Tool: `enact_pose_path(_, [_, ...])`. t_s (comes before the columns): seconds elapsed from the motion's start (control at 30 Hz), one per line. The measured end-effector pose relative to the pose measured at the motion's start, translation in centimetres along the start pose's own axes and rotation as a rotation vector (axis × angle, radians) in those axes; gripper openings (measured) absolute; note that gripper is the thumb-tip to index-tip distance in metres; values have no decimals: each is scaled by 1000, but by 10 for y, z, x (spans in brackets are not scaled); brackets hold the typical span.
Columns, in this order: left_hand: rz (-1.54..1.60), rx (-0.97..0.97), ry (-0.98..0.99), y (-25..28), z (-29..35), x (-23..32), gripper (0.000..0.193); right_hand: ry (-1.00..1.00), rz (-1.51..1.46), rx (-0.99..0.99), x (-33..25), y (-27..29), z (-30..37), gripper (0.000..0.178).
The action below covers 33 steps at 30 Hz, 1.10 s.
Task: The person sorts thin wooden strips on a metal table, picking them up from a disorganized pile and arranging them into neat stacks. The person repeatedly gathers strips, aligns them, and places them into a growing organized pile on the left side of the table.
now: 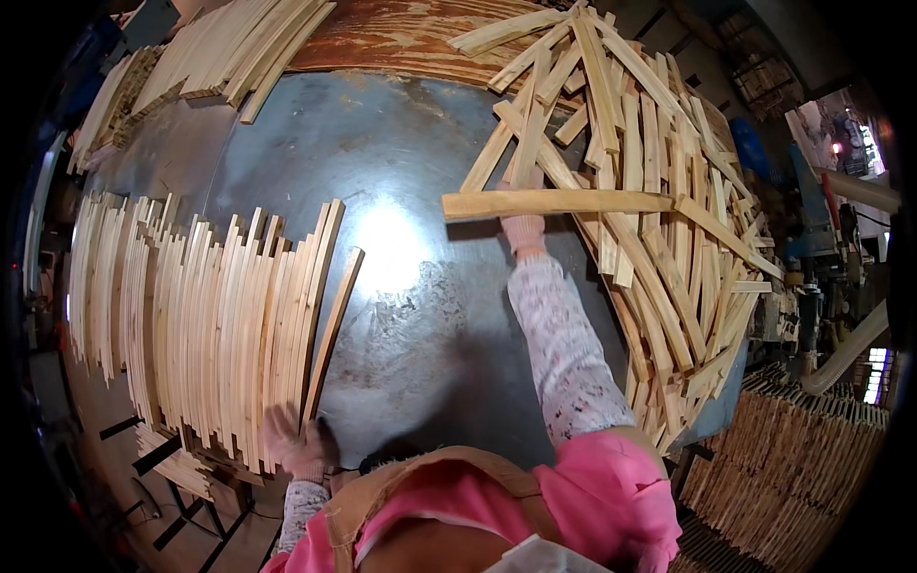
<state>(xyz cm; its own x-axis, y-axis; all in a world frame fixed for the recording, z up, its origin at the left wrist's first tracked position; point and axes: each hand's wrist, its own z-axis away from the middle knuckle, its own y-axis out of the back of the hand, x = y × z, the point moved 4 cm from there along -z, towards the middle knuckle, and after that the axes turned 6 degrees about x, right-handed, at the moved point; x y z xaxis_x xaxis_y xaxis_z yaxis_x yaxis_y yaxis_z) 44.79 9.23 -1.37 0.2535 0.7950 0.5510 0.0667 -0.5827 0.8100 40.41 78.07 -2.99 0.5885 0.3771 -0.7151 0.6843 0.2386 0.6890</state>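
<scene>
My right hand [523, 234] is stretched out to the edge of a loose heap of wooden strips [659, 162]. It grips a wooden strip [564, 201] that lies crosswise over it and hides most of the fingers; the strip's right end meets the heap. Down at the near left, my left hand [293, 445] has its fingers extended and rests against the near ends of a row of upright-lying strips [220, 325]. Just beside that hand, a single strip [332, 334] lies slanted, slightly apart from the row.
A blue-grey metal tabletop [420, 325] lies between the row and the heap. Stacked strips [229, 48] sit at the far left, near a reddish wooden board [392, 38]. A tall stack of strips [783, 468] stands on the right, with machinery and hoses [845, 353] beyond.
</scene>
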Motion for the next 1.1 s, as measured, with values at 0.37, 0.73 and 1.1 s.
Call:
enact_pose_path(0.37, [822,-934,273,-213,-126,225,56,-830,-1685,-636,-4,-9,208,53])
enact_pose_path(0.73, [46,-449,104,-82,-80,101,58,-722,-846,-28,24,-14,-19,33])
enact_pose_path(1.1, [1230,-790,626,-60,-73,57,51,-22,-456,-347,-74,-11,322,45])
